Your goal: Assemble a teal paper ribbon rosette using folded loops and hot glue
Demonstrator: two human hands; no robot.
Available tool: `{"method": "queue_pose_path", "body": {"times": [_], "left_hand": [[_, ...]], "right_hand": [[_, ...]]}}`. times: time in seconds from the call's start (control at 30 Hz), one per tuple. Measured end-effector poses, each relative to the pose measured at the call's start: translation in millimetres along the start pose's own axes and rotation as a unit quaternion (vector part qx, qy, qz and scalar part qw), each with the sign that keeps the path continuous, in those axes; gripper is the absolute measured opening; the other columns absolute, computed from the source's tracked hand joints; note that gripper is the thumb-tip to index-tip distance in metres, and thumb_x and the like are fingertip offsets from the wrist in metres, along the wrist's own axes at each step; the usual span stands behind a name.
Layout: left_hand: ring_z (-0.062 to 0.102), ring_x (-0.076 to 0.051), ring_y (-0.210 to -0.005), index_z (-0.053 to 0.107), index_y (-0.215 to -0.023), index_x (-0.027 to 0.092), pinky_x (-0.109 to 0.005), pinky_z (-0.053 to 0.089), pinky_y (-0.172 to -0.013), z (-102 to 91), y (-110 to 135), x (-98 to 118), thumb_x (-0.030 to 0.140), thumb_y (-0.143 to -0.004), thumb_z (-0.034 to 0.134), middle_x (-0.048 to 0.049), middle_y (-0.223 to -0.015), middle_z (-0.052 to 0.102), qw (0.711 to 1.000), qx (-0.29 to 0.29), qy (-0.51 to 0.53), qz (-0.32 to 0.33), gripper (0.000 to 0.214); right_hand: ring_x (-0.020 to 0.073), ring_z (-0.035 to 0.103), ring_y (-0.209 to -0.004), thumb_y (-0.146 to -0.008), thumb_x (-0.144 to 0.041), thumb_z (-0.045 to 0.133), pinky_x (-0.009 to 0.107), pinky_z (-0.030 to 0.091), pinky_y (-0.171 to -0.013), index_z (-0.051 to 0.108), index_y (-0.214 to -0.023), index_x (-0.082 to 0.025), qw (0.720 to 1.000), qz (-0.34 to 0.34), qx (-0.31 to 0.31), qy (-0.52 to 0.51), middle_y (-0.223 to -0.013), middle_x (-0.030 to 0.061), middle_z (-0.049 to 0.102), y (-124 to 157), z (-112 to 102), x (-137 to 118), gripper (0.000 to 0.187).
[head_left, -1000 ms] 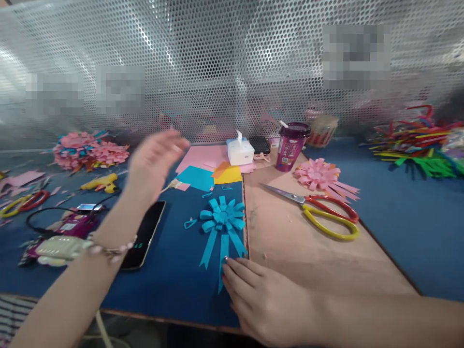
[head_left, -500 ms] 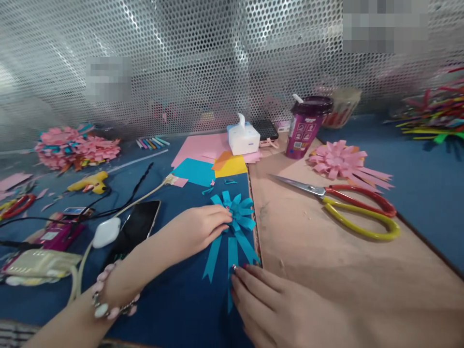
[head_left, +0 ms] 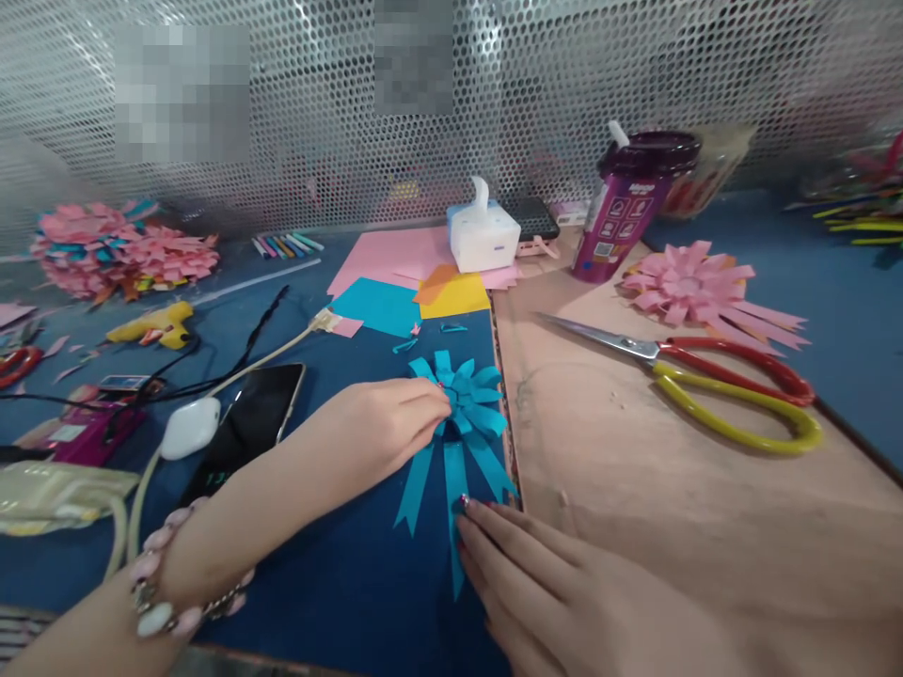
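A blue paper flower with ribbon-like tails lies on the blue table by the edge of a brown board. My left hand, wearing a beaded bracelet, is closed on the flower's left side; its fingertips are partly hidden by the petals. Stretched out and lying low, my right hand has its fingertips at the middle tail, near the lower end. To the right, large scissors with one red and one yellow handle rest on the board. Small blue paper scraps lie just behind the flower.
Blue paper, yellow paper and a tissue pack sit at the back. A purple cup stands near a pink paper flower. At left are a phone, cables, a yellow glue gun and pink flowers.
The camera view has shifted and turned slightly, so the surroundings sit differently in the picture. Both hands keep nearly the same places on the blue flower and its tail.
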State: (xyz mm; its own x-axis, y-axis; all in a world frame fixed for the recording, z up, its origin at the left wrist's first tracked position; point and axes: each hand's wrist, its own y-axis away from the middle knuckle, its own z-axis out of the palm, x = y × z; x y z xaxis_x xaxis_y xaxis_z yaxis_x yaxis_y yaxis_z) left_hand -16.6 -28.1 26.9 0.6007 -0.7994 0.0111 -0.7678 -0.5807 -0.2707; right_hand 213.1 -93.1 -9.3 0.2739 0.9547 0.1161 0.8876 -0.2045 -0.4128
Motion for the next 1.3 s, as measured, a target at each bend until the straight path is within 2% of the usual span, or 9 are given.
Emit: {"method": "queue_pose_path", "body": {"times": [0.1,0.27,0.43,0.6,0.83,1.0,1.17,1.3], "left_hand": [[0.069,-0.018,-0.086,0.068,-0.095,0.012,-0.028,0.057,-0.078,-4.9,1,4,0.019,-0.097,0.043,-0.0075,-0.098,0.072,1.0,0.005,-0.002,0.009,0.026],[0.069,-0.017,-0.081,0.07,-0.094,0.013,-0.025,0.056,-0.068,-6.3,2,9,0.018,-0.097,0.041,-0.0078,-0.099,0.072,0.999,-0.019,-0.024,0.034,0.029],[0.068,-0.016,-0.079,0.07,-0.096,0.013,-0.024,0.055,-0.065,-6.9,4,12,0.017,-0.098,0.04,-0.0075,-0.096,0.072,0.999,-0.033,-0.023,0.032,0.03],[0.068,-0.016,-0.078,0.069,-0.099,0.014,-0.024,0.055,-0.065,-8.1,9,13,0.017,-0.098,0.04,-0.0073,-0.097,0.071,0.999,-0.036,-0.022,0.015,0.029],[0.068,-0.017,-0.075,0.068,-0.101,0.012,-0.025,0.056,-0.063,-7.4,10,14,0.018,-0.098,0.038,-0.0089,-0.099,0.071,0.999,-0.043,-0.014,0.022,0.03],[0.068,-0.016,-0.073,0.068,-0.1,0.012,-0.025,0.056,-0.062,-6.8,9,15,0.018,-0.099,0.036,-0.0088,-0.098,0.071,0.999,-0.038,-0.009,0.016,0.032],[0.068,-0.018,-0.074,0.067,-0.1,0.012,-0.028,0.057,-0.067,-7.0,10,15,0.019,-0.099,0.035,-0.0097,-0.097,0.07,0.999,-0.043,-0.016,0.021,0.033],[0.067,-0.02,-0.08,0.067,-0.1,0.011,-0.032,0.057,-0.071,-7.4,11,16,0.017,-0.099,0.032,-0.0114,-0.099,0.069,0.997,-0.063,-0.023,0.029,0.036]], "right_hand": [[0.027,0.062,-0.114,-0.092,-0.014,0.046,0.035,0.053,-0.097,0.071,-0.105,-0.011,1.0,0.009,-0.002,-0.005,-0.119,0.0119,0.068,-2,-1,-2,0.028],[0.0268,0.06,-0.117,-0.094,-0.015,0.044,0.036,0.052,-0.1,0.072,-0.101,-0.011,0.999,0.028,0.008,-0.031,-0.121,0.0109,0.067,-4,1,-2,0.029],[0.0239,0.057,-0.121,-0.096,-0.013,0.038,0.034,0.046,-0.107,0.069,-0.11,-0.009,0.995,0.074,0.025,-0.061,-0.123,0.0103,0.066,0,7,-8,0.034],[0.0233,0.054,-0.124,-0.096,-0.012,0.039,0.033,0.043,-0.11,0.068,-0.114,-0.01,0.993,0.095,0.015,-0.067,-0.126,0.0086,0.064,1,8,-11,0.033],[0.0228,0.057,-0.121,-0.096,-0.015,0.042,0.031,0.048,-0.106,0.069,-0.112,-0.011,0.993,0.095,0.01,-0.068,-0.125,0.0077,0.065,1,8,-10,0.031],[0.0221,0.056,-0.123,-0.095,-0.015,0.045,0.031,0.046,-0.108,0.069,-0.111,-0.012,0.992,0.103,0.013,-0.065,-0.125,0.0082,0.065,2,9,-12,0.029],[0.0192,0.057,-0.122,-0.098,-0.016,0.036,0.028,0.044,-0.108,0.069,-0.11,-0.013,0.989,0.131,0.026,-0.06,-0.124,0.0068,0.065,1,9,-13,0.035],[0.0198,0.056,-0.122,-0.096,-0.015,0.04,0.029,0.045,-0.108,0.069,-0.112,-0.012,0.991,0.115,0.017,-0.059,-0.124,0.0074,0.066,0,10,-12,0.033]]}}
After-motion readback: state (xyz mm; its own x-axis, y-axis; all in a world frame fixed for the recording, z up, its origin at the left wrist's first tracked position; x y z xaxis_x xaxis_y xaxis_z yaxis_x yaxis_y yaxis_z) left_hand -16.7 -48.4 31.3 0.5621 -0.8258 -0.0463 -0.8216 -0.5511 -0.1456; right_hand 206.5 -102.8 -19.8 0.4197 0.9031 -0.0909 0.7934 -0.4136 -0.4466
